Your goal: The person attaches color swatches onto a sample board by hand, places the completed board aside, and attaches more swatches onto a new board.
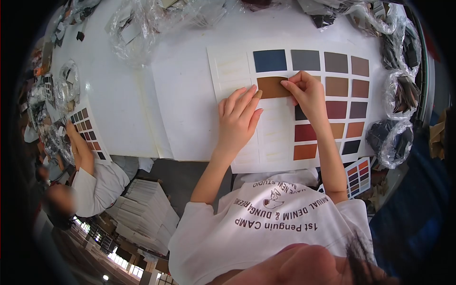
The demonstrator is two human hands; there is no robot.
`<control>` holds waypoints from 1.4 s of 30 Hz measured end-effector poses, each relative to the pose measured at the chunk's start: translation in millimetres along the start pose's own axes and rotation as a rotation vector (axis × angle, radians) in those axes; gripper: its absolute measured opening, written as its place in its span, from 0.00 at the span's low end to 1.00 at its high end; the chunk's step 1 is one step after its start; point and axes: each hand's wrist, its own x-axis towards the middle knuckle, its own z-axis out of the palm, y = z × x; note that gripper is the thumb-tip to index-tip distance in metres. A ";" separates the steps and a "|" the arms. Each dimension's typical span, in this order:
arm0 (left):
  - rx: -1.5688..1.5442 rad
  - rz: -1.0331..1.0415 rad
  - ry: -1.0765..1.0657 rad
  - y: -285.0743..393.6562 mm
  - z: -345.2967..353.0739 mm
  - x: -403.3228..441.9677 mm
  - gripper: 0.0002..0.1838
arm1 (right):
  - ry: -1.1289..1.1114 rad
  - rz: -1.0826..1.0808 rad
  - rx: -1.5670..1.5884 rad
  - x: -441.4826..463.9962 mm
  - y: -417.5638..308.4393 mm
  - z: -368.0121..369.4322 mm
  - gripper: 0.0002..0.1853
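A white card (278, 159) lies on the table with rows of coloured swatches, among them a dark blue one (270, 61) and a grey one (305, 60). Below the blue swatch is a brown swatch (272, 87). My right hand (308, 92) pinches its upper right corner between thumb and index finger. My left hand (238, 116) lies with fingers spread at the brown swatch's left edge, a tan cover on one fingertip. Faint yellowish marks show in the card's unfilled left spaces.
Clear plastic bags with swatches line the table's back (137, 28) and right side (392, 137). A co-worker (90, 175) handles another swatch card (88, 128) at the far left. Stacked white cards (147, 209) stand below the table edge. A further colour card (357, 178) is near my right elbow.
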 end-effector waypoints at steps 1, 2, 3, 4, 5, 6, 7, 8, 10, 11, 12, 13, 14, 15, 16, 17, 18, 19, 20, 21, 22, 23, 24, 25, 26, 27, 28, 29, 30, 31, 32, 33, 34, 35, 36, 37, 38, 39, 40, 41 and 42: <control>0.000 0.015 -0.009 0.7 0.9 0.7 0.19 | -0.002 -0.009 -0.010 0.2 0.0 0.4 0.10; 0.007 0.022 -0.016 1.5 2.1 1.2 0.20 | -0.003 -0.018 -0.019 0.5 0.1 0.6 0.10; 0.015 0.029 -0.022 2.2 3.4 1.4 0.21 | -0.005 -0.027 -0.029 0.6 0.1 0.7 0.10; 0.023 0.035 -0.028 2.4 4.3 1.6 0.22 | -0.004 -0.022 -0.037 0.4 -1.0 0.9 0.10; 0.030 0.039 -0.034 2.1 5.0 1.7 0.22 | -0.003 -0.016 -0.045 -0.2 -2.7 0.9 0.10; 0.037 0.043 -0.039 1.6 5.7 1.9 0.23 | -0.002 -0.010 -0.052 -0.6 -3.8 1.1 0.10; 0.045 0.048 -0.045 1.1 6.4 2.3 0.23 | 0.002 -0.022 -0.053 -0.7 -3.3 1.3 0.10; 0.054 0.054 -0.046 0.6 6.8 2.1 0.23 | 0.006 -0.033 -0.054 -1.0 -2.4 1.5 0.10; 0.073 0.066 -0.050 -0.5 6.8 1.6 0.23 | 0.002 -0.037 -0.057 -1.5 -2.8 1.7 0.10; 0.077 0.070 -0.050 -0.6 6.5 2.0 0.23 | -0.004 -0.030 -0.058 -1.6 -4.7 1.4 0.09; 0.080 0.074 -0.051 -0.4 6.4 2.5 0.23 | -0.009 -0.023 -0.059 -1.9 -5.9 1.2 0.09; 0.082 0.080 -0.052 0.0 6.5 3.0 0.23 | -0.010 -0.015 -0.072 -2.5 -6.7 2.2 0.10; 0.094 0.081 -0.050 -0.7 7.3 2.6 0.23 | -0.008 -0.007 -0.084 -3.0 -8.1 3.6 0.10; 0.105 0.088 -0.047 -2.3 9.2 2.2 0.23 | -0.001 -0.001 -0.095 -2.9 -9.6 3.7 0.11; 0.115 0.097 -0.043 -2.5 10.5 2.7 0.23 | 0.025 -0.063 -0.190 -0.6 -6.4 4.2 0.12; 0.122 0.094 -0.045 -0.5 10.7 3.5 0.24 | 0.051 -0.124 -0.289 3.6 0.5 5.6 0.13; 0.131 0.092 -0.045 2.6 10.4 3.7 0.24 | 0.077 -0.185 -0.387 4.7 3.2 5.3 0.14; 0.142 0.089 -0.044 5.7 10.0 4.9 0.24 | 0.112 -0.181 -0.532 2.7 -7.2 1.3 0.17; 0.144 0.127 -0.055 10.6 10.6 7.9 0.24 | 0.144 -0.213 -0.565 0.1 -7.5 -2.2 0.16; 0.149 0.163 -0.063 17.3 12.5 12.0 0.24 | 0.175 -0.247 -0.598 -2.9 -6.1 -5.9 0.16; 0.156 0.197 -0.070 23.6 15.0 16.0 0.24 | 0.204 -0.284 -0.631 -6.2 -4.1 -10.1 0.16; 0.126 0.199 -0.056 27.5 21.1 18.4 0.23 | 0.228 -0.262 -0.601 -11.5 0.1 -16.9 0.15; 0.096 0.199 -0.043 29.4 30.2 20.1 0.22 | 0.249 -0.240 -0.571 -19.0 6.4 -26.4 0.14; 0.064 0.198 -0.027 30.4 35.9 21.2 0.22 | 0.293 -0.246 -0.536 -27.9 13.2 -38.2 0.12; 0.042 0.196 -0.030 30.1 36.0 22.8 0.21 | 0.341 -0.241 -0.498 -40.6 16.7 -51.3 0.10; 0.020 0.196 -0.032 29.3 34.2 24.4 0.20 | 0.391 -0.256 -0.515 -51.2 23.3 -66.8 0.09; -0.003 0.192 -0.032 29.4 32.1 22.9 0.19 | 0.472 -0.349 -0.562 -59.0 37.4 -83.5 0.10; -0.027 0.220 -0.052 29.0 30.4 19.1 0.19 | 0.545 -0.367 -0.665 -68.0 48.9 -98.3 0.13; -0.046 0.249 -0.071 26.6 28.4 15.4 0.19 | 0.585 -0.393 -0.670 -73.8 67.8 -114.2 0.19; -0.063 0.277 -0.093 23.8 26.0 10.8 0.19 | 0.627 -0.356 -0.720 -81.6 82.8 -126.1 0.21; -0.050 0.228 -0.023 21.8 22.7 3.6 0.19 | 0.667 -0.315 -0.766 -89.2 96.6 -134.9 0.24; -0.038 0.178 0.044 20.9 18.9 -6.4 0.19 | 0.657 -0.336 -0.749 -94.0 112.0 -142.3 0.26; -0.023 0.129 0.112 19.7 16.1 -17.0 0.19 | 0.647 -0.359 -0.729 -96.5 126.2 -147.4 0.27; 0.024 0.024 0.173 16.1 16.2 -28.6 0.20 | 0.637 -0.384 -0.707 -98.4 130.0 -148.1 0.28; 0.071 -0.082 0.237 10.5 17.8 -42.1 0.22 | 0.627 -0.353 -0.657 -99.5 131.2 -147.7 0.29; 0.117 -0.191 0.303 6.2 18.0 -55.0 0.23 | 0.612 -0.324 -0.608 -101.0 127.6 -146.7 0.29; 0.115 -0.216 0.292 3.9 15.9 -65.9 0.24 | 0.594 -0.296 -0.561 -101.5 124.3 -145.2 0.29; 0.113 -0.245 0.285 2.8 13.9 -76.0 0.25 | 0.604 -0.295 -0.556 -99.7 123.6 -146.2 0.28; 0.112 -0.279 0.281 2.9 14.5 -85.4 0.26 | 0.583 -0.304 -0.527 -99.3 123.8 -149.4 0.27; 0.134 -0.291 0.295 2.8 16.8 -94.2 0.26 | 0.552 -0.356 -0.474 -94.4 132.6 -154.0 0.26; 0.155 -0.305 0.308 3.3 21.1 -101.8 0.27 | 0.519 -0.404 -0.422 -89.1 140.6 -157.6 0.26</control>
